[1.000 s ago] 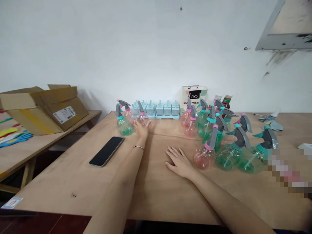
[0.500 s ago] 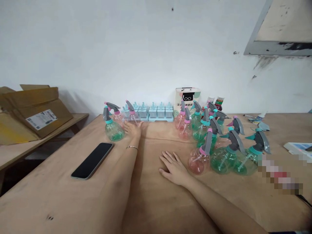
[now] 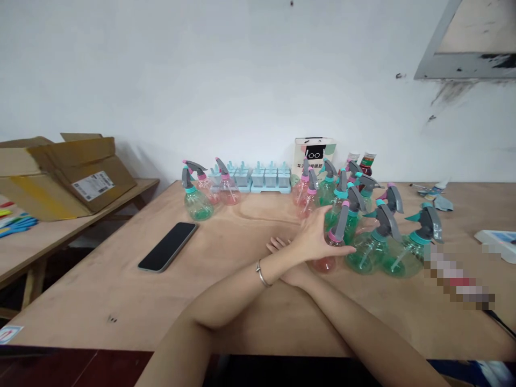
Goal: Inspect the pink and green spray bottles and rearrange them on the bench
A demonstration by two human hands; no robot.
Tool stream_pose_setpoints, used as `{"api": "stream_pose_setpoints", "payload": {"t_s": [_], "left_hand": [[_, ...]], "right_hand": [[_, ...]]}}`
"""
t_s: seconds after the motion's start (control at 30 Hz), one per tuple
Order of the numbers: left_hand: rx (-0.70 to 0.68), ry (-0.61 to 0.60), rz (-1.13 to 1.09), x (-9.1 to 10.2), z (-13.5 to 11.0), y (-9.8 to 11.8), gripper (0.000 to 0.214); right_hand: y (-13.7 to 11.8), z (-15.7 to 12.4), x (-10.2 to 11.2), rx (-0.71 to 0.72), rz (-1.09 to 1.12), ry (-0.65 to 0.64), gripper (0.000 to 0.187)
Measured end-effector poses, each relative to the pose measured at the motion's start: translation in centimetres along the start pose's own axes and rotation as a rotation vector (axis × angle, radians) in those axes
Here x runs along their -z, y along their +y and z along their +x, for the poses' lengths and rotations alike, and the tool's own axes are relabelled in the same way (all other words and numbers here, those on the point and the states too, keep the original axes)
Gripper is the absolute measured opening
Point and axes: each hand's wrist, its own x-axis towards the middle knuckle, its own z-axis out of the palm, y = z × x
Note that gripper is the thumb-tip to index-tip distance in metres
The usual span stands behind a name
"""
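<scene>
The left hand (image 3: 316,241) reaches across to the middle right of the frame, its thumb and forefinger parted wide about the neck of the front pink bottle (image 3: 335,237); the grip looks unclosed, though whether the palm or the hidden fingers touch the bottle I cannot tell. The bottle stands upright on the table (image 3: 226,247), right of centre; the thumb passes in front of it and points towards a green bottle (image 3: 365,257) just beside it, with another green bottle (image 3: 399,262) close by on the right.

The right hand (image 3: 299,275) lies on the table near the centre, fingers spread and nothing seen in its hold; the left forearm, with a bracelet (image 3: 263,273), crosses over it and hides part of it.

More spray bottles (image 3: 342,203) crowd behind the front row, pink and green mixed, overlapping so closely that their bodies are hard to tell apart; a bag (image 3: 300,145) and a red bottle (image 3: 366,163) stand behind them. Pale blue moulds (image 3: 270,181) sit by the wall at upper centre; left of these stand three spray bottles (image 3: 197,205), one green and two pink; a phone (image 3: 168,247) lies left of centre; a box (image 3: 78,180) rests tilted at the left edge, on another table (image 3: 56,226).
</scene>
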Motion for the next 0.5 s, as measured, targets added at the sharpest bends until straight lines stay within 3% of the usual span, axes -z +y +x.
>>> {"api": "stream_pose_setpoints", "payload": {"t_s": [0.1, 0.23, 0.4, 0.5], "left_hand": [[0.019, -0.018, -0.045, -1.6, 1.0, -0.6, 0.096], [0.007, 0.008, -0.136, -2.3, 1.4, -1.5, 0.069], [-0.008, 0.000, -0.232, -1.9, 1.7, -2.0, 0.054], [0.051, 0.089, -0.317, -0.5, 1.8, -2.0, 0.050]], "right_hand": [[0.5, 0.3, 0.0, 0.049, -0.026, -0.046, 0.058], [0.8, 0.4, 0.1, 0.069, -0.043, -0.044, 0.058], [0.4, 0.3, 0.4, 0.061, -0.022, -0.054, 0.059], [0.1, -0.1, 0.5, 0.069, 0.031, 0.018, 0.063]]}}
